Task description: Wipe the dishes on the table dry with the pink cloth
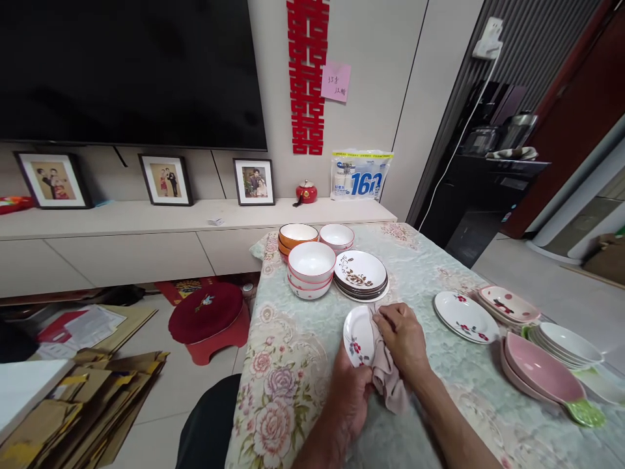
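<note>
A small white plate (357,331) with red flowers and grey leaves is tilted up over the near part of the table. My left hand (349,394) grips its lower edge, the thumb along the near side. Against the plate's right side my right hand (404,339) presses a dusty-pink cloth (388,378), its fingers closed on the fabric. The cloth hangs down between both hands and covers part of the plate. Just beyond stands a stack of brown-patterned plates (361,272), beside stacked white bowls (311,268) with red rims.
Orange bowls (297,236) and more white bowls (336,236) stand at the back of the floral tablecloth (283,365). To the right are flowered plates (466,317), dotted dishes (508,305), pink dishes (541,371) and white bowls (569,342). A red stool (209,316) stands left of the table.
</note>
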The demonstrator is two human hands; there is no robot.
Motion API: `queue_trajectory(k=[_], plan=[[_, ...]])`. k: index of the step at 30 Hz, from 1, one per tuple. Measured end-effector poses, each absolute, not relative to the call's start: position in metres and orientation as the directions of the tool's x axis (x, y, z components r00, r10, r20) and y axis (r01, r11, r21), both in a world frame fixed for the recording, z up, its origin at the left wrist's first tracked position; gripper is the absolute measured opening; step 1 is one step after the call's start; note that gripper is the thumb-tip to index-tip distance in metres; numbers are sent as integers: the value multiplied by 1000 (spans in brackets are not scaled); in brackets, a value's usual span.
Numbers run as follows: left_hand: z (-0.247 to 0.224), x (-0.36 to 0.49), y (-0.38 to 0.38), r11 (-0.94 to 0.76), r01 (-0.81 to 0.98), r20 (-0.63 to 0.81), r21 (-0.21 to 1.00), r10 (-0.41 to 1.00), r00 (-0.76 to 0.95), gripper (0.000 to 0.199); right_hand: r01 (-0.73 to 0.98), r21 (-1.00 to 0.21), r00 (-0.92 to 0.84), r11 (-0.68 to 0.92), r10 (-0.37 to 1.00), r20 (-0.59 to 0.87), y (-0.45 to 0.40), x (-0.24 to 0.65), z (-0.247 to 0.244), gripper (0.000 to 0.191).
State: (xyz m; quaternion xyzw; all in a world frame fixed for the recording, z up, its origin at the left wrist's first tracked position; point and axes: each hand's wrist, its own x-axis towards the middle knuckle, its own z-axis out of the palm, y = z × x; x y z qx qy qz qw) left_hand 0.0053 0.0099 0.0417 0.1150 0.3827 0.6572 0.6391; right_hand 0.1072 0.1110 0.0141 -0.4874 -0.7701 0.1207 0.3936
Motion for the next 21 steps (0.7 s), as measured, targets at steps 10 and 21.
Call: queue_trajectory(k=[10, 21], plan=[[32, 1, 9, 146, -711, -320, 687, 940, -116, 72, 355, -588, -557, 727, 670, 492, 96, 90, 32, 11], [37, -3, 9, 106, -677, -284, 728, 946, -158, 50, 224, -663, -653, 715, 615, 442, 85, 82, 41, 11]])
